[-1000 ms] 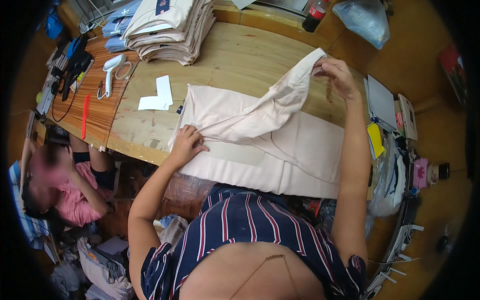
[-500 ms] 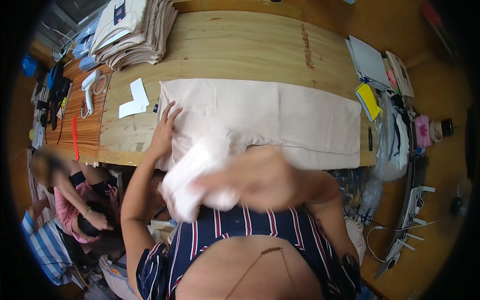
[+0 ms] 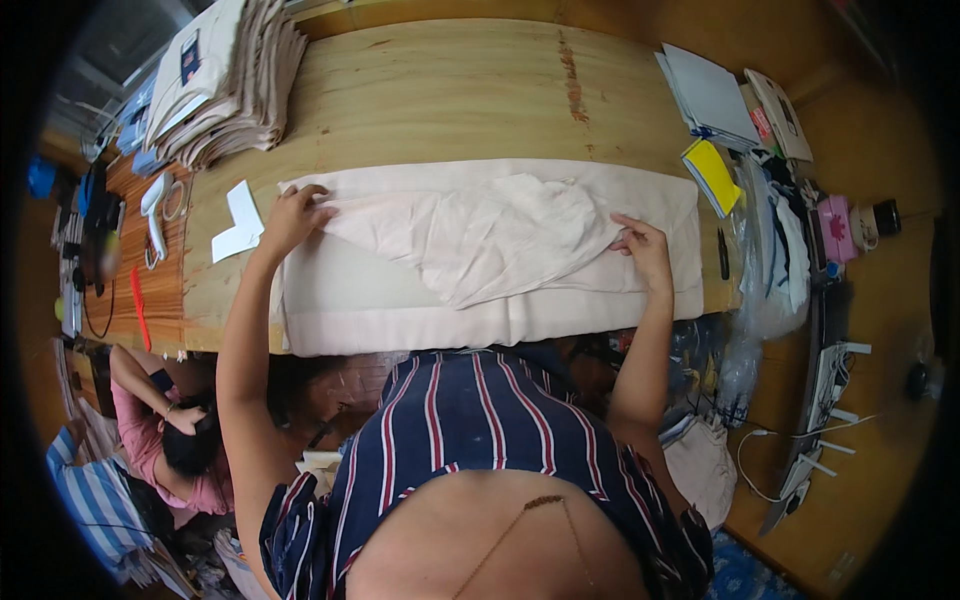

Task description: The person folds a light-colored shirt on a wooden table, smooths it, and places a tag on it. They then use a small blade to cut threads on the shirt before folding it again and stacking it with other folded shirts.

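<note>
A pale pink garment (image 3: 385, 330) lies flat and wide along the near edge of the table; its exact kind cannot be told. Across its top spreads a thinner, wrinkled layer of the same pale cloth (image 3: 480, 235), bunched toward the right. At the left end, my left hand (image 3: 296, 218) pinches this layer near the garment's far corner. My right hand (image 3: 645, 252) has its thumb and fingers closed on the layer's right edge. Both forearms reach over the table's near edge.
Folded pale garments (image 3: 230, 90) stand in a tall stack at the far left. White cards (image 3: 238, 225), a white handheld steamer (image 3: 155, 215) and a red comb (image 3: 140, 305) lie left. A yellow packet (image 3: 712, 178) and plastic bags are at right. Another person (image 3: 150, 435) sits lower left.
My right hand has swung from close to my body out to the right over the table. The bundled cloth it carried is now spread on the garment. My left hand has shifted slightly left.
</note>
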Available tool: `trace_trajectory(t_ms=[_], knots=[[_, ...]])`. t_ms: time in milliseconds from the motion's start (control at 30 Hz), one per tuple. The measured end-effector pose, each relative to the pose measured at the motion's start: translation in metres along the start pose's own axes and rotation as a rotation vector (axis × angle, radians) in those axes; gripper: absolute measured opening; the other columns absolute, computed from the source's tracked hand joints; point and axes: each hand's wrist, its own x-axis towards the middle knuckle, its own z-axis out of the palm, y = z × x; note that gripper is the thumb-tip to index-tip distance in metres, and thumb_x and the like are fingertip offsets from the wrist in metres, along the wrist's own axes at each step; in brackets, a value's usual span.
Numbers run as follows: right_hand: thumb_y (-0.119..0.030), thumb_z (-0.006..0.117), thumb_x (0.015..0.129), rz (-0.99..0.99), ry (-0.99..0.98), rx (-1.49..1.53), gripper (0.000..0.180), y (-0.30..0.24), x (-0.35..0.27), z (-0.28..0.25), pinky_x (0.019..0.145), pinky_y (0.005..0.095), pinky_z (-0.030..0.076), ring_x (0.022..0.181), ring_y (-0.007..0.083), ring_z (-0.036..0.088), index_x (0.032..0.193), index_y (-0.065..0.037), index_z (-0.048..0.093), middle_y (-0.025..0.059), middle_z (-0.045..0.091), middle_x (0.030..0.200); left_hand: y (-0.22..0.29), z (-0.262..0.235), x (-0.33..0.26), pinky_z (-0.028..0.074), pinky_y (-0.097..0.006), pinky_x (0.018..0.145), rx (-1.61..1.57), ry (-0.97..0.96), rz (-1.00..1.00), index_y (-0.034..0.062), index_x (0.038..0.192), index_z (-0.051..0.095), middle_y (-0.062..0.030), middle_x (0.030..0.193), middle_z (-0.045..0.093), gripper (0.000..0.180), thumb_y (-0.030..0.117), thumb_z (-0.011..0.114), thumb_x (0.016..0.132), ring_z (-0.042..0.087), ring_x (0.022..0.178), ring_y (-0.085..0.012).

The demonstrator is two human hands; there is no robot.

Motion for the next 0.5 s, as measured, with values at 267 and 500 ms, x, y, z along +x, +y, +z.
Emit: trace_trajectory(t_ms=[267, 500], knots=[[-0.044, 0.043, 0.082, 0.021, 0.296, -1.014, 0.052, 0.039, 0.027, -0.024, 0.096, 0.0572, 0.015, 0.128, 0.0255, 0.015, 0.130, -0.028, 0.029, 0.0032, 0.019, 0.139, 0.010, 0.074, -0.049, 0.007, -0.053, 0.100, 0.411, 0.197, -0.181, 0.0272, 0.132, 0.027, -0.0029, 0.141, 0.014, 0.055, 0.049, 0.038, 0.082, 0.010, 0.130, -0.0274], [-0.047, 0.036, 0.084, -0.097, 0.288, -1.061, 0.048, 0.018, 0.128, 0.001, 0.097, 0.0566, 0.014, 0.127, 0.0246, 0.017, 0.129, -0.029, 0.031, 0.0015, 0.022, 0.138, -0.010, 0.059, 0.021, 0.006, -0.056, 0.098, 0.399, 0.250, -0.277, 0.0315, 0.132, 0.024, 0.0008, 0.141, 0.014, 0.053, 0.048, 0.037, 0.083, 0.013, 0.129, -0.0266]])
